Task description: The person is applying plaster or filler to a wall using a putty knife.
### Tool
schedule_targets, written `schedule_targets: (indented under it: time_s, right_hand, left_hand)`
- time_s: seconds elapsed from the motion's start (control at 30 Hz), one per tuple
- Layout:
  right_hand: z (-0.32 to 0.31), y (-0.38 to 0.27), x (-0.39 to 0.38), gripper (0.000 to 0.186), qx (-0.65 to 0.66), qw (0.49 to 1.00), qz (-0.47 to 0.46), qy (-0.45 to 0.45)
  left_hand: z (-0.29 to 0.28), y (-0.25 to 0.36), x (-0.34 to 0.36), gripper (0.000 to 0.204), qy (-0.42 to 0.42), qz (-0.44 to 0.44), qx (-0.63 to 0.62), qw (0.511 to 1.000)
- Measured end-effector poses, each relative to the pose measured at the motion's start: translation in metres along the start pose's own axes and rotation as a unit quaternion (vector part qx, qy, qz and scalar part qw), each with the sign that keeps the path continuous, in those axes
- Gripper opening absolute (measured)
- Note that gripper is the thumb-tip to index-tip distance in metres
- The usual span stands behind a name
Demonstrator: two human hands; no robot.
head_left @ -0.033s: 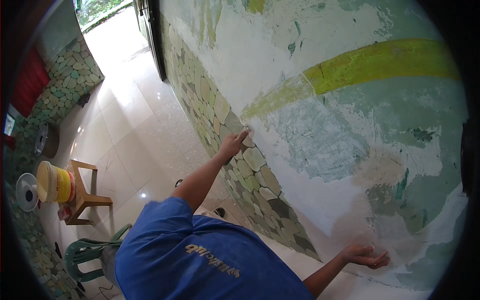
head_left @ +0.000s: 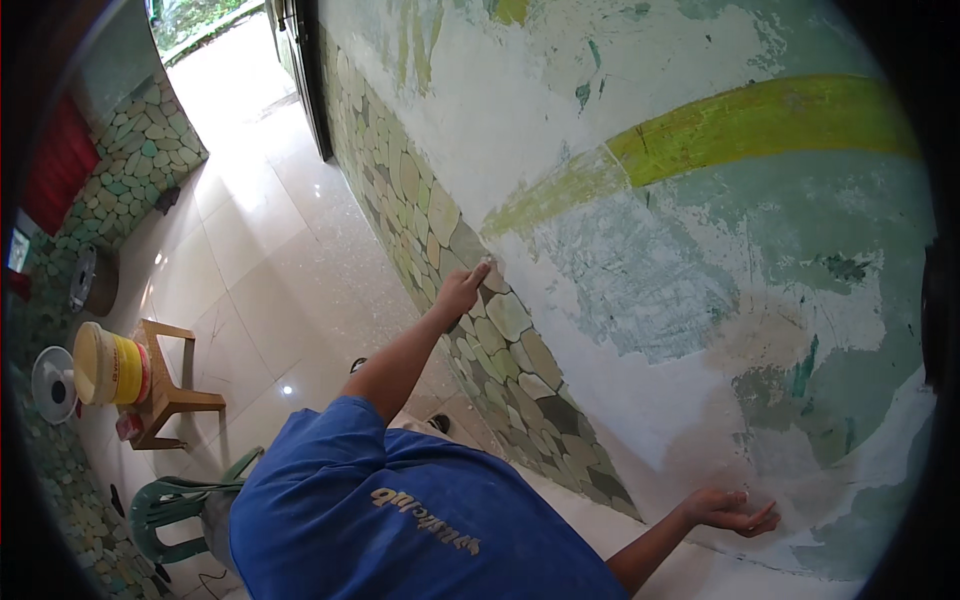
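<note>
My left hand (head_left: pixel 463 288) is at the wall (head_left: pixel 680 260), on the border between the pebble-patterned lower band (head_left: pixel 510 323) and patchy white and green paint, below a faded yellow-green stripe (head_left: pixel 740 120). Its fingers are closed, with a small pale thing at the tips that I cannot make out. My right hand (head_left: pixel 730 515) is by a whitish patch lower right on the wall, palm partly up, fingers apart and loosely bent. Whether it touches the wall is unclear. My blue short-sleeved shirt fills the lower middle.
On the tiled floor (head_left: pixel 255 255) at left, a brown stool (head_left: pixel 175 400) bears a yellow bucket (head_left: pixel 105 365). Nearby are a green plastic chair (head_left: pixel 160 520), a metal pot (head_left: pixel 95 280) and a round lidded item (head_left: pixel 52 383). An open doorway (head_left: pixel 225 70) is at top left, red cloth (head_left: pixel 60 170) at far left.
My left hand has shifted very slightly down and left along the wall. The rest looks the same.
</note>
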State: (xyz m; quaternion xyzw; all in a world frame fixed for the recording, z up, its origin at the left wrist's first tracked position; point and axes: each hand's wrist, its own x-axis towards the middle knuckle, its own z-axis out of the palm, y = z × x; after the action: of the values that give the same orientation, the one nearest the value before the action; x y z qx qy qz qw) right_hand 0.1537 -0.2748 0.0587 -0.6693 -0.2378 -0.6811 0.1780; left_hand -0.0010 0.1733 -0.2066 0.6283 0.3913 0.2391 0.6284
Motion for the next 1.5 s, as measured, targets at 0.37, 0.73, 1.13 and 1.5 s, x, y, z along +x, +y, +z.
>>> schedule_targets:
  time_s: [0.37, 0.73, 1.13, 1.5]
  right_hand:
    - [0.006, -0.003, 0.004, 0.045, 0.021, 1.0, -0.005, 0.011]
    - [0.001, -0.003, 0.004, 0.044, 0.007, 1.0, 0.004, 0.008]
    - [0.001, -0.002, 0.005, 0.044, 0.001, 1.0, -0.01, 0.019]
    - [0.003, -0.004, 0.008, 0.045, 0.01, 1.0, -0.003, 0.023]
  left_hand:
    - [0.015, 0.005, 0.028, 0.068, 0.018, 0.044, -0.076, 0.996]
    - [0.0, -0.027, -0.033, 0.071, 0.004, -0.109, -0.019, 0.994]
    - [-0.003, 0.007, -0.029, 0.07, -0.001, 0.008, 0.019, 1.0]
    - [0.005, 0.055, -0.003, 0.07, 0.043, 0.075, 0.095, 0.992]
